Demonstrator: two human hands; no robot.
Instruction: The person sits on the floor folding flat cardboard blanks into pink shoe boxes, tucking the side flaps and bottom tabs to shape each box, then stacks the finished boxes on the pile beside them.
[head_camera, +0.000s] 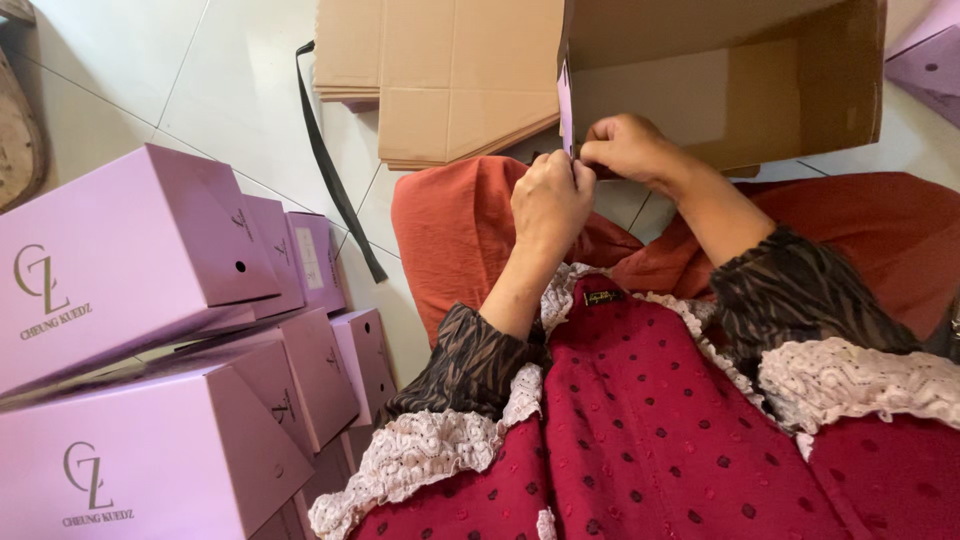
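Observation:
A partly folded cardboard box (730, 70), brown inside and lilac on its outer face, rests on my lap over orange-red trousers (450, 225). My left hand (550, 200) and my right hand (625, 150) meet at the box's lower left corner. Both pinch the edge of a flap there, fingers closed on it, and the fingertips hide the flap's edge. My sleeves are dark with a stripe pattern and have lace cuffs, over a red dotted garment.
Several closed lilac shoe boxes (120, 250) are stacked at the left. A pile of flat brown cardboard sheets (450, 75) lies on the white tiled floor (200, 70) ahead. A black strap (330, 160) runs across the tiles. Another lilac box (930, 55) shows at top right.

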